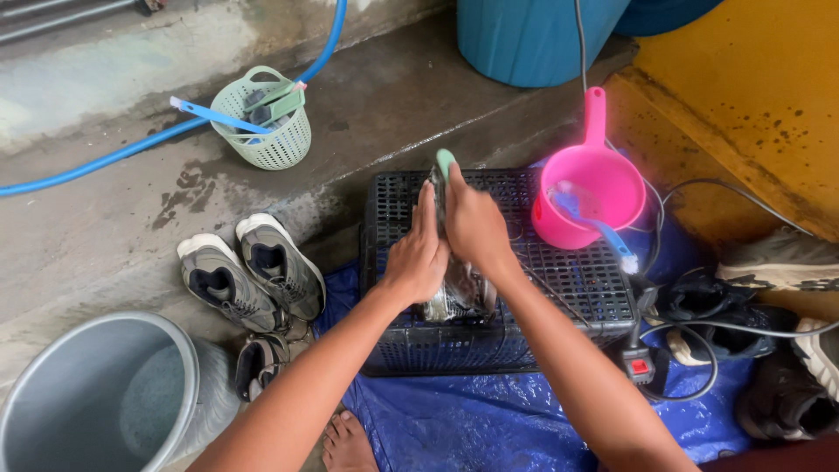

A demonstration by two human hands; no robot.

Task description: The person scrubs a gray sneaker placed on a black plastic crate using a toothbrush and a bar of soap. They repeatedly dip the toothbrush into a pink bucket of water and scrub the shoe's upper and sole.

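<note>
A wet dark shoe lies on an upturned black plastic crate. My left hand presses on the shoe's left side and holds it steady. My right hand grips a brush with a light green handle and holds it against the shoe's far end. Both forearms reach in from the bottom edge.
A pink dipper holding a blue brush stands on the crate's right. A grey pair of sneakers sits left, a grey bucket lower left, a green basket and blue hose behind. Dark shoes, cables and a power strip lie right on a blue tarp.
</note>
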